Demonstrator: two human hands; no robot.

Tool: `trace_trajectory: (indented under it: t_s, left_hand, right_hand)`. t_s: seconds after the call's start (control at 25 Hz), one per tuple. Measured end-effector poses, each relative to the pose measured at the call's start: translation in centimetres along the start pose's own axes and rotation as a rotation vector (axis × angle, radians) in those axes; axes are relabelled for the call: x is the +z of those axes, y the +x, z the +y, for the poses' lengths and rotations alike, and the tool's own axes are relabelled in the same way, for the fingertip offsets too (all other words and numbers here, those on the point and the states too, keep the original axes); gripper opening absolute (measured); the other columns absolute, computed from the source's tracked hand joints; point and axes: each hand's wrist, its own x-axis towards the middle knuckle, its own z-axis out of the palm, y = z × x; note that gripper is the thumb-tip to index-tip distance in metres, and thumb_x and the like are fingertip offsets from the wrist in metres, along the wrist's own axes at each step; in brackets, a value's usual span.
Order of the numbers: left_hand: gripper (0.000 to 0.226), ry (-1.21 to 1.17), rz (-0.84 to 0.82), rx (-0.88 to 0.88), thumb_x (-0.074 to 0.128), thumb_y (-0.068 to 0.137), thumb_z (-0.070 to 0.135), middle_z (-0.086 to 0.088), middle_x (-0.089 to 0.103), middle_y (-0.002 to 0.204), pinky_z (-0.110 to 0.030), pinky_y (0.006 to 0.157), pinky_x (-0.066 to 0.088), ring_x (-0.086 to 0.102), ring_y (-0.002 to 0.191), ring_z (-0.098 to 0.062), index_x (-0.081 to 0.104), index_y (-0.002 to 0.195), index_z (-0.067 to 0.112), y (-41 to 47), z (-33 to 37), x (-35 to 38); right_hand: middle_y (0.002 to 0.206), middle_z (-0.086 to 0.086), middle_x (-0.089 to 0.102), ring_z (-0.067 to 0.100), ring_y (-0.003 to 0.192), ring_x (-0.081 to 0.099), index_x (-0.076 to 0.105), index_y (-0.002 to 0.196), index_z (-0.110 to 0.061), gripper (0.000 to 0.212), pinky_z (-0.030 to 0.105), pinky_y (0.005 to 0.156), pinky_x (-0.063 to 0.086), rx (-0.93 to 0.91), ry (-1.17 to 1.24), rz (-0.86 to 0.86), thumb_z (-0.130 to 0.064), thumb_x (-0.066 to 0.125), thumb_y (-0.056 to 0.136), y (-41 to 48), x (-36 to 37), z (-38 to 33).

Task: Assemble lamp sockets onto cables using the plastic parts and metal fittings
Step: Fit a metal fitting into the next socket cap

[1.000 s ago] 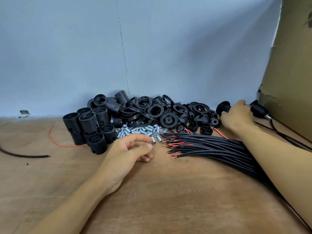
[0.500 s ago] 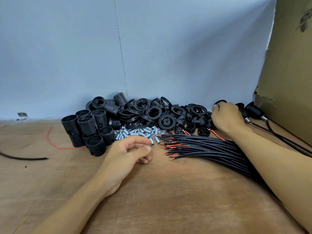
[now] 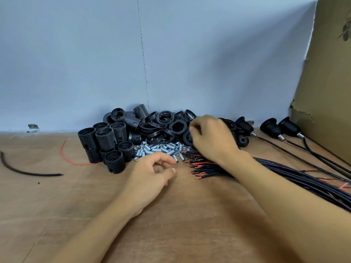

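**Reaching into the pile for the next plastic part**

At the far left a stray cable offcut [image 3: 28, 172] and a loose red wire [image 3: 76, 162] lie on the wooden table [image 3: 190, 215]. Next come the threaded socket bodies [image 3: 106, 138], standing in a cluster against the wall. Just in front of them is a scatter of metal fittings [image 3: 161, 148].

The left hand [image 3: 152, 173] rests on the table at the edge of those fittings. Its fingers are loosely curled, and as far as I can see it holds nothing.

The right hand [image 3: 210, 137] is bent over the heap of black rings and caps [image 3: 171, 124], knuckles up and fingertips down among them. I cannot tell whether it has a piece.

Its forearm crosses the cable bundle [image 3: 284, 173], whose stripped red ends point toward the fittings. Further right, finished sockets [image 3: 271, 128] lie on their cables by the cardboard [image 3: 326, 92].

I judge a new socket is being started. The next move is to lift one cap free of the tangle and then bring a cable end to it.
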Motion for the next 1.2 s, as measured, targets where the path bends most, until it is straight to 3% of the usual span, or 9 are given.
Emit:
trace_trajectory:
  t_s: [0.12,0.24,0.4,0.52,0.6,0.76,1.0,1.2]
  left_hand:
    - [0.029,0.166,0.126,0.088,0.072,0.080,-0.004,0.009,0.064,0.077,-0.008,0.056,0.039,0.049,0.054,-0.001,0.072,0.085,0.025,0.0,0.0,0.1]
    - [0.034,0.423,0.288,0.182,0.065,0.077,-0.007,0.005,0.055,0.086,-0.006,0.066,0.037,0.049,0.069,-0.004,0.062,0.090,0.024,0.0,-0.2,-0.4]
    - [0.030,0.510,0.314,0.168,0.065,0.080,-0.002,0.006,0.046,0.090,-0.003,0.072,0.034,0.046,0.078,0.000,0.060,0.102,0.018,0.4,-0.8,-1.0]
    - [0.025,0.614,0.280,0.175,0.066,0.085,0.008,0.011,0.043,0.086,-0.013,0.070,0.036,0.048,0.079,-0.007,0.067,0.109,0.017,0.8,-1.1,-0.9]
    - [0.027,0.669,0.249,0.182,0.066,0.087,0.011,0.011,0.041,0.085,-0.029,0.077,0.046,0.053,0.085,-0.017,0.071,0.113,0.018,0.9,-1.1,-0.8]
    - [0.015,0.703,0.249,0.196,0.066,0.088,0.013,0.004,0.047,0.088,-0.040,0.081,0.052,0.057,0.087,-0.023,0.075,0.100,0.014,1.2,-1.2,-0.8]
    - [0.011,0.628,0.303,0.225,0.072,0.088,0.012,0.015,0.043,0.080,-0.020,0.068,0.037,0.048,0.072,-0.003,0.078,0.092,0.021,1.7,-1.7,-1.0]
    - [0.010,0.672,0.290,0.224,0.071,0.090,0.014,0.013,0.043,0.080,-0.020,0.065,0.036,0.046,0.070,-0.004,0.078,0.095,0.019,2.0,-1.9,-1.2]
  right_hand:
    - [0.116,0.003,0.062,0.028,0.101,0.062,0.067,0.116,-0.018,0.024,0.039,0.085,0.050,-0.130,0.043,-0.128,-0.020,0.051,0.097,-2.9,1.5,-2.9]
    - [0.118,0.001,0.057,0.026,0.100,0.060,0.060,0.123,-0.020,0.026,0.036,0.084,0.046,-0.184,-0.035,-0.194,-0.019,0.051,0.098,-4.9,2.1,-3.0]
    - [0.112,0.002,0.055,0.024,0.105,0.054,0.060,0.116,-0.018,0.022,0.037,0.091,0.042,-0.169,-0.123,-0.231,-0.026,0.047,0.099,-5.3,2.2,-2.2]
    - [0.112,-0.001,0.054,0.022,0.107,0.052,0.063,0.114,-0.020,0.023,0.035,0.090,0.039,-0.190,-0.165,-0.237,-0.031,0.049,0.098,-5.5,2.5,-2.3]
    - [0.111,-0.003,0.055,0.021,0.106,0.052,0.064,0.112,-0.022,0.022,0.034,0.090,0.039,-0.185,-0.153,-0.228,-0.032,0.052,0.097,-5.4,2.6,-2.4]
    - [0.108,-0.002,0.056,0.021,0.103,0.053,0.064,0.105,-0.022,0.014,0.036,0.090,0.039,-0.179,-0.112,-0.240,-0.030,0.056,0.096,-5.5,2.4,-2.5]
    - [0.109,-0.001,0.054,0.020,0.104,0.051,0.062,0.108,-0.019,0.016,0.035,0.094,0.038,-0.136,-0.088,-0.265,-0.028,0.056,0.096,-5.5,2.3,-2.6]
    - [0.110,0.002,0.056,0.023,0.104,0.053,0.064,0.108,-0.015,0.018,0.037,0.094,0.042,-0.146,-0.116,-0.280,-0.024,0.052,0.097,-5.5,2.0,-2.8]
